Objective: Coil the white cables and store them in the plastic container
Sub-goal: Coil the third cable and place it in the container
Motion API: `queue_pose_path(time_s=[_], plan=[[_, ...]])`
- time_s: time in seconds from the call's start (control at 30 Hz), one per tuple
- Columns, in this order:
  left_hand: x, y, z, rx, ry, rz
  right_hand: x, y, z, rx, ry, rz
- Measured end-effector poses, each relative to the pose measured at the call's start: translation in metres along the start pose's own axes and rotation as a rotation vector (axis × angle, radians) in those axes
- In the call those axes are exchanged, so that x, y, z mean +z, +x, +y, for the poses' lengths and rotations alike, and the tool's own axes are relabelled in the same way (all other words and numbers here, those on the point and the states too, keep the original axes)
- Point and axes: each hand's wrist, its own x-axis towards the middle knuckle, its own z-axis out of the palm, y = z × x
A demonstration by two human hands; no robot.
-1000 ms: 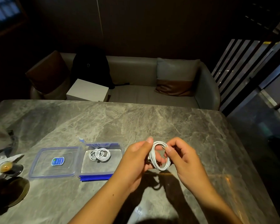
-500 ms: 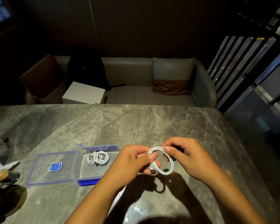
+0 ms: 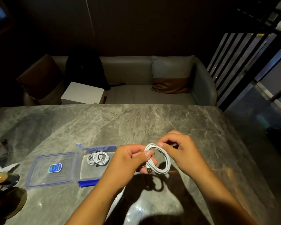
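Squarely between both hands' fingers (image 3: 147, 154), cable coil (image 3: 166, 159)

Grey veined marble tabletop (image 3: 104, 125) across the foreground. At its left edge, small glass cup of brown liquid (image 3: 0, 177) on a dark round saucer (image 3: 10, 180), crumpled white paper (image 3: 6, 167) just behind, dark round plate (image 3: 11, 203) nearer the front. Beyond the far edge, grey upholstered sofa (image 3: 136, 95). On its seat: white rectangular box (image 3: 83, 93), black backpack (image 3: 84, 69) leaning against the backrest, brown cushion (image 3: 39, 78) at the left end, grey-and-brown cushion (image 3: 172, 73) at the right. White vertical slats (image 3: 234, 51) at far right.
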Motion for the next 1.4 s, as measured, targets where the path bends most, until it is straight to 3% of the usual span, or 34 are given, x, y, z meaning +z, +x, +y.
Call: queue_pose_path(time_s=[0.13,0.23,0.53,0.63,0.93,1.07,1.23,1.4], plan=[[-0.002,0.003,0.000,-0.010,0.021,0.048,0.003,-0.003,-0.003,0.254,0.341,-0.196],[-0.003,0.004,0.000,-0.017,0.020,0.063,0.004,-0.005,-0.007,0.220,0.365,-0.291],[-0.003,0.006,0.000,-0.034,0.025,0.079,-0.003,-0.003,-0.006,0.420,0.751,-0.311],[-0.004,0.005,0.000,-0.055,-0.011,0.076,0.001,-0.005,-0.008,0.337,0.765,-0.349],[0.002,0.007,-0.002,-0.080,-0.129,0.068,0.019,-0.005,-0.007,-0.128,-0.018,0.120],[0.000,0.010,-0.004,-0.064,-0.138,0.090,0.024,-0.006,-0.011,0.031,0.160,0.175],[-0.005,0.014,-0.007,-0.032,-0.108,0.107,0.025,-0.005,-0.012,0.204,0.478,0.138],[-0.007,0.017,-0.013,0.003,-0.033,0.115,0.024,-0.002,-0.008,0.349,0.637,0.109]])
